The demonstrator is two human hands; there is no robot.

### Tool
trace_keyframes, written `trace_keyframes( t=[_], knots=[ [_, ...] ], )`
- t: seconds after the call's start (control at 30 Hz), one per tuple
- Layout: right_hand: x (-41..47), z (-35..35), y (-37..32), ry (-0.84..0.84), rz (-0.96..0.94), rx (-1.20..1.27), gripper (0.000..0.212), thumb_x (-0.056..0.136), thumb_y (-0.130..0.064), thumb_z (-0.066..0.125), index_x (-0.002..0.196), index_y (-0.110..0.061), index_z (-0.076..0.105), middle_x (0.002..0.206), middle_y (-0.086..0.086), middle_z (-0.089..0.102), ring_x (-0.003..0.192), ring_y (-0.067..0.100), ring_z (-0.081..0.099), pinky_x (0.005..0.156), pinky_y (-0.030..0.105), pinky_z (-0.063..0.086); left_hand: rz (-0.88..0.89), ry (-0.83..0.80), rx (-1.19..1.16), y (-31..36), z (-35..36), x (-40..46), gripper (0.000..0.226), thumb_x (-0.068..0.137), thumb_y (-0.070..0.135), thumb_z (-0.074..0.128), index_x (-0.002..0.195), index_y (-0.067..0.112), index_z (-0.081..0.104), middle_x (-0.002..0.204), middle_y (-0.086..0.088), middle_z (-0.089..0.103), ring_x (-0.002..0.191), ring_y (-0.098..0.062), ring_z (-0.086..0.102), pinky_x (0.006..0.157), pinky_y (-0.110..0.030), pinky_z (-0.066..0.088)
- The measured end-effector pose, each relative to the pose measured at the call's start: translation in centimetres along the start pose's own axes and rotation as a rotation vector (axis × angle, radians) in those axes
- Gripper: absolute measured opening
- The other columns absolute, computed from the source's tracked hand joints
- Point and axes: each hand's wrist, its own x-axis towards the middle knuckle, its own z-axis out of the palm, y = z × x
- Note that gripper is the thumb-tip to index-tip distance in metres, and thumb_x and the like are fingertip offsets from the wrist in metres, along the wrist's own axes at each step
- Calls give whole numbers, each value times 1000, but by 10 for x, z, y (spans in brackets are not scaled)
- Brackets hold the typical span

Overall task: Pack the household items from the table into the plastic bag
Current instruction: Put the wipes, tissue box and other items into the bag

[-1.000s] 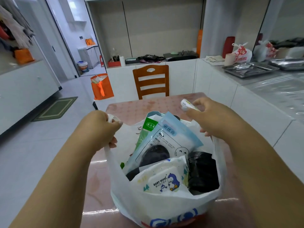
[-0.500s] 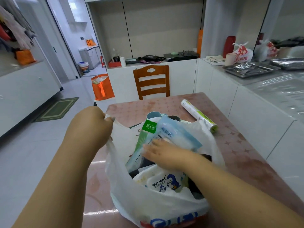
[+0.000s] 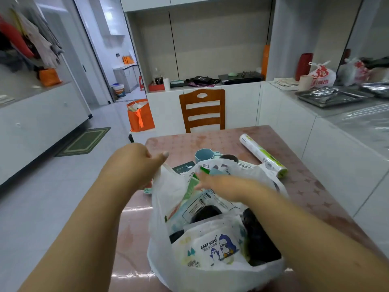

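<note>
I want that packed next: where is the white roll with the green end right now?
The roll lies on the table, right of and beyond the plastic bag, touching its far right edge.

two bare forearms and hands, no sleeves, one pale thumbnail showing.

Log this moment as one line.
left hand: holds bag handle | right hand: inside plastic bag, on packets | roll: on table

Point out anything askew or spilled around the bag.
Nothing spilled. The roll lies on its side on the table, unpacked, beyond the plastic bag; the packets inside lean at angles under the right hand.
</note>
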Motion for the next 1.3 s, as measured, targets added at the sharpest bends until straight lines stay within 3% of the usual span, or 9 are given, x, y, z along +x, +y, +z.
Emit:
trace_keyframes(
  t=[0.13,0.3,0.57,0.77,0.83,1.0,1.17,1.23,1.3],
  knots=[
    [-31,-56,-35,92,-204,70,104,58,-87,7,121,-24,60,133,9,56,119,28,52,106,51,36,19,25,67,11,-12,20,67,86,64,43,66,5,66,54,-7,67,53,-20,63,58,-31,52],
    [-23,-123,-48,335,-298,195,73,82,-76,14,93,-27,67,94,3,71,88,18,68,83,36,52,74,-87,46,32,-2,63,61,86,64,41,75,10,66,58,-4,65,51,-17,59,47,-24,41],
    [86,-148,-3,255,-17,84,65,93,-64,23,110,-14,60,108,12,66,93,23,64,88,40,52,159,-414,-67,39,79,157,38,92,52,46,84,18,62,78,-3,67,64,-14,64,44,-20,49],
    [159,-127,60,223,88,-249,69,83,-55,58,138,-17,43,137,6,52,117,25,52,95,33,42,307,-504,74,22,172,215,34,93,32,56,123,17,56,127,-7,56,98,-23,59,82,-32,51],
    [175,-117,78,210,134,-324,76,74,-49,71,138,-19,42,133,5,54,110,23,54,87,31,43,351,-494,112,18,197,226,43,92,22,57,134,16,49,140,-10,48,116,-27,52,97,-36,42],
    [200,-95,110,244,141,-354,70,59,-41,78,122,-25,51,121,2,59,104,22,57,92,38,50,345,-600,79,14,243,241,49,92,20,55,140,16,43,143,-11,47,123,-29,49,103,-36,40],
    [200,-99,122,285,189,-313,88,51,-50,83,124,-18,47,120,2,58,106,23,56,90,38,49,319,-357,-26,6,257,246,66,78,27,71,137,15,44,137,-11,50,119,-28,51,97,-35,42],
    [197,-103,126,274,288,-384,88,53,-55,83,124,-17,49,123,3,58,104,24,56,84,33,48,269,-223,106,-4,255,247,81,65,44,78,132,14,44,130,-11,52,114,-28,49,90,-37,45],
    [192,-102,127,225,430,-527,93,58,-63,76,133,-17,47,129,3,55,105,23,56,82,31,46,190,-278,300,-18,254,247,92,56,59,77,127,11,44,124,-12,53,113,-30,47,87,-39,45]
  ],
)
